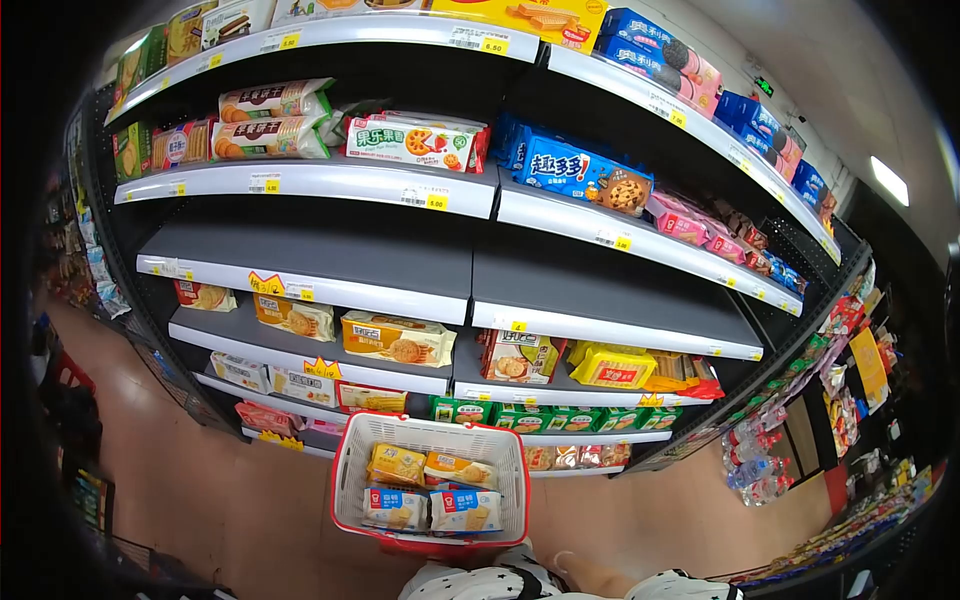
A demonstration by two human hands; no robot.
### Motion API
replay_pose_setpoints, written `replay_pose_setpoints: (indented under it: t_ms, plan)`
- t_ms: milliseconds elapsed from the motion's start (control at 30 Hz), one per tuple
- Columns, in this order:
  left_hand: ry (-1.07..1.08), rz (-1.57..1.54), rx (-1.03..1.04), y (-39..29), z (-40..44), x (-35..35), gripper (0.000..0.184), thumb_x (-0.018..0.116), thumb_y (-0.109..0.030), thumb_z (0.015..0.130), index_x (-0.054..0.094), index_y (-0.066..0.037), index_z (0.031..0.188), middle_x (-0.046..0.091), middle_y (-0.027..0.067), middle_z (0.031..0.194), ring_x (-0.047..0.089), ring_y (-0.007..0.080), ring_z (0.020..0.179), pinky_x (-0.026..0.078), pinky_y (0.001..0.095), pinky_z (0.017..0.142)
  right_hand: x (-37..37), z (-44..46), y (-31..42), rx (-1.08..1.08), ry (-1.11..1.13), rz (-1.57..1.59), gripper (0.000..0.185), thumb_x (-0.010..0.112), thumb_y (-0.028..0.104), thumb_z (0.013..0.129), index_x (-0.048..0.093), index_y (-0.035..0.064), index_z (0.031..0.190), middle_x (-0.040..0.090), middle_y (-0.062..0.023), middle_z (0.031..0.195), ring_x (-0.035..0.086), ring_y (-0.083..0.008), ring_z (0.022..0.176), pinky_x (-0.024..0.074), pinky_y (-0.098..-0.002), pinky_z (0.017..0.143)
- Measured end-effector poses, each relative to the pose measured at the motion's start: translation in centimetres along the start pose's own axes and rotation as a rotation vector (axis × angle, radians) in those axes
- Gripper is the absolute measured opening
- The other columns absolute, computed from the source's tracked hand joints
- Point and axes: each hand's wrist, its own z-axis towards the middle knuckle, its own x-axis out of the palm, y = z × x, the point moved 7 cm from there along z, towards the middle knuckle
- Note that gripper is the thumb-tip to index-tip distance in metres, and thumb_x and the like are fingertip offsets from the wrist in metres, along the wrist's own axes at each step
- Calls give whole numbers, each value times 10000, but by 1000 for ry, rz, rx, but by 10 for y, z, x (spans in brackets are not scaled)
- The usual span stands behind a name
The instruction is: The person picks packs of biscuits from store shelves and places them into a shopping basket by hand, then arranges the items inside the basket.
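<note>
A shopping basket with a red rim and white slatted walls is in front of me, below the shelves. Two yellow-orange biscuit packs lie at its far side. Nearer to me are two blue-and-white biscuit packs, side by side. My right forearm, with a light band at the wrist, reaches from the lower right towards the basket's near right corner. The basket and clothing hide that hand's fingers, so its grip cannot be seen. My left hand is out of view.
Tiered shelves of packaged biscuits span the view, with price labels along their edges. Blue cookie packs stand on an upper right tier, and orange packs lower down. Bottles stand on the floor at right. More goods line both sides.
</note>
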Motion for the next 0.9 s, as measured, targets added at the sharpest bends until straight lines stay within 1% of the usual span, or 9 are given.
replay_pose_setpoints:
  t_ms: [33,100,300,433,533,667,833,867,900]
  plan:
    - [-22,-1,65,-8,14,-5,526,579,-280,797,482,53,1193,532,274,1136,515,377,1072,412,408,919,7,6,-9,-1,1,4,526,485,498,781,614,90,1088,597,-186,1084,557,-352,1030,428,-414,877]
    - [-135,-137,63,-25,14,-28,500,573,-287,799,508,55,1158,548,273,1115,524,372,1068,424,395,908,17,6,4,-399,53,334,565,452,574,807,649,94,1031,635,-140,1008,598,-316,909,438,-411,839]
    - [-285,-275,133,-67,-11,-105,459,574,-288,796,533,39,1116,555,276,1093,523,371,1071,425,397,905,-68,-152,43,-338,-195,-55,591,455,605,799,668,78,960,642,-148,975,596,-310,923,442,-445,822]
    - [-267,-113,41,-51,-18,-97,471,558,-322,801,542,36,1107,578,265,1054,525,372,1066,425,399,902,-24,-85,50,-353,59,-286,727,491,650,746,566,46,1144,539,-169,1197,536,-326,1078,417,-445,884]
    - [-23,-28,44,-7,8,-56,506,545,-361,796,546,28,1119,548,260,1116,496,376,1101,408,401,924,-35,-111,58,-291,140,-195,712,499,632,754,542,62,1178,579,-134,1144,555,-304,1018,430,-419,846]
    - [162,60,-50,2,-16,-30,508,540,-315,806,501,42,1166,497,269,1179,453,379,1145,378,410,949,3,-29,52,-556,216,-58,660,493,591,791,534,61,1183,582,-90,1083,542,-246,958,435,-383,810]
    - [196,22,-106,-27,-47,-49,522,533,-256,819,444,59,1226,433,280,1259,399,381,1201,341,423,981,-38,-156,46,-637,359,420,465,478,438,883,540,63,1152,542,-31,1042,483,-133,932,418,-320,800]
    - [118,95,17,-5,-9,-39,600,540,-390,797,486,64,1186,447,290,1232,425,382,1177,370,406,971,-30,-158,39,-629,398,415,465,478,438,883,540,63,1152,542,-31,1042,483,-133,932,418,-320,800]
    - [85,71,18,-12,-13,-50,575,540,-363,798,486,54,1191,441,278,1246,412,386,1186,359,402,985,-25,-161,34,-647,436,445,438,507,410,881,538,51,1129,546,-30,1044,487,-133,954,415,-305,821]
